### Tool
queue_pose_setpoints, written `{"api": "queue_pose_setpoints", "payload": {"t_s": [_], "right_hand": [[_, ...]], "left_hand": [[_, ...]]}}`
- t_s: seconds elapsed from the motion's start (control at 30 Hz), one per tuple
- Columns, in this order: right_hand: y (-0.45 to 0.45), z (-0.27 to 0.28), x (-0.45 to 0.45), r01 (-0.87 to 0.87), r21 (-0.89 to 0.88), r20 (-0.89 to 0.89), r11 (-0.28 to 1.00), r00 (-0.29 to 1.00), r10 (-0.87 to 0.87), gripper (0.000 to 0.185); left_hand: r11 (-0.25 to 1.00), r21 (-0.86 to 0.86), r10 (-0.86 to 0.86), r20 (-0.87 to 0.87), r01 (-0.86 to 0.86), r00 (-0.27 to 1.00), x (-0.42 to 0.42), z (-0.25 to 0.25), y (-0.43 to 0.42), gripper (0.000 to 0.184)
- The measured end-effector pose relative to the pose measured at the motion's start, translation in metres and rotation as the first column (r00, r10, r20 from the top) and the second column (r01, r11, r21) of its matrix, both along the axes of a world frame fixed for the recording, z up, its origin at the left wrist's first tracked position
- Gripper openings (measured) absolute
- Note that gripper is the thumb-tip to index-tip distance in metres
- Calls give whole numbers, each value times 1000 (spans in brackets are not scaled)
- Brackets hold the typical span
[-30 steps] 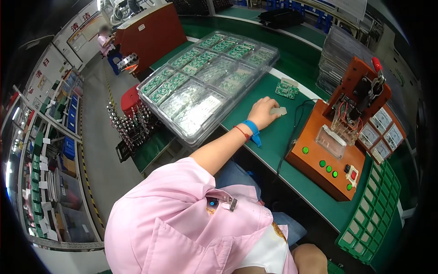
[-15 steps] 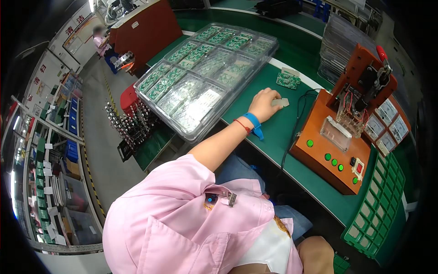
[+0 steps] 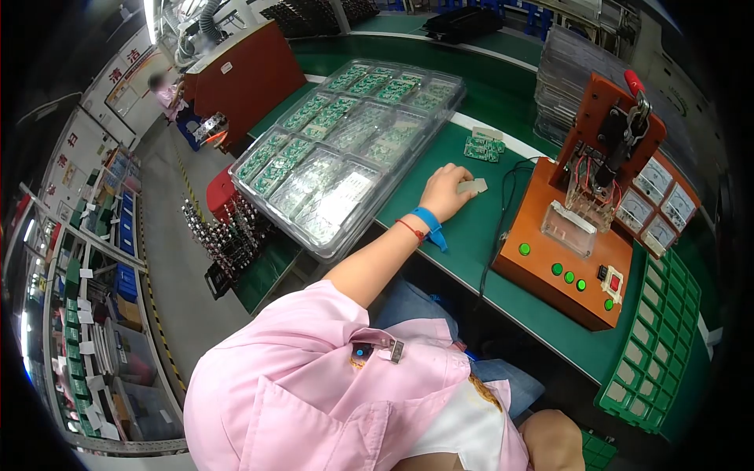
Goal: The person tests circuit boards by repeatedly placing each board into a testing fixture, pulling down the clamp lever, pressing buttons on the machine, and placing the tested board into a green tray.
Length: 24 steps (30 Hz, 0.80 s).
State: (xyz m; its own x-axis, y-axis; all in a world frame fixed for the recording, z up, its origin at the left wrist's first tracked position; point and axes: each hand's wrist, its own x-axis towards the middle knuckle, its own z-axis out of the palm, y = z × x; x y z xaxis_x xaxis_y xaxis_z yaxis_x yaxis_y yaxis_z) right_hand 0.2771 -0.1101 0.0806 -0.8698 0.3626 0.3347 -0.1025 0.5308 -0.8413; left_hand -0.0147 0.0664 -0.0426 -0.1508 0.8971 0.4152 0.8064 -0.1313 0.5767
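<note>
My left hand (image 3: 446,194), with a blue band and a red string at the wrist, reaches over the green table. Its fingers are closed on the edge of a small pale circuit board (image 3: 476,186), apparently plain side up. Just beyond lie several green circuit boards (image 3: 484,147). Left of the hand stands a large clear plastic tray (image 3: 369,228) with compartments full of green boards. Right of it is an orange test fixture (image 3: 518,271) with green buttons, a red-handled toggle clamp and a clear nest. Only bare skin of my right arm seems to show at the bottom; that hand is hidden.
A green gridded tray (image 3: 656,337) holding pale pieces hangs at the table's right edge. Stacked clear trays (image 3: 577,86) stand behind the fixture. A black cable (image 3: 493,255) runs beside it. Shelving lines the left aisle, where another person (image 3: 167,96) sits far back.
The view has shifted slightly, so the table items sit a little lower and further left. My left hand stays at the pale board, with hardly any movement relative to the table.
</note>
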Motion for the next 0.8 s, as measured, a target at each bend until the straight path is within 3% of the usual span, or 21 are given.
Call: {"api": "queue_pose_setpoints", "payload": {"t_s": [0.43, 0.8], "right_hand": [[-4, 3, 0, -98, -11, 12, 995, 995, 98, 24], [6, 34, 7, -443, 5, 56, 896, 895, 442, 25]], "left_hand": [[999, 42, -3, 29, 2, 1000, 1, -2, -1, 25], [999, 31, -12, 58, 10, 998, 1, -2, -2, 27]]}}
